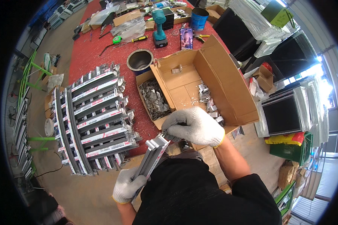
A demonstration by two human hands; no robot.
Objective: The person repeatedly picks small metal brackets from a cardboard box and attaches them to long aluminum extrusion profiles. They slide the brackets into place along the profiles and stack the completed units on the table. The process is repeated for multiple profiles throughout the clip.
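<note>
Apparently, the metal profile (152, 157) was light and stiff, though its smooth faces could have slipped in the gloves and its cut end was perhaps sharp. It was in front of the person's body, near the edge of the bench (87, 50). The left hand (128, 184) was closed around its lower part, which seemed a sensible place to hold, away from the cut end. The right hand (194, 125) was at the upper end with fingers drawn narrow; whether they pinched a small piece could not be told. The long axis leaned up and rightward, the open end pointing toward the bench.
</note>
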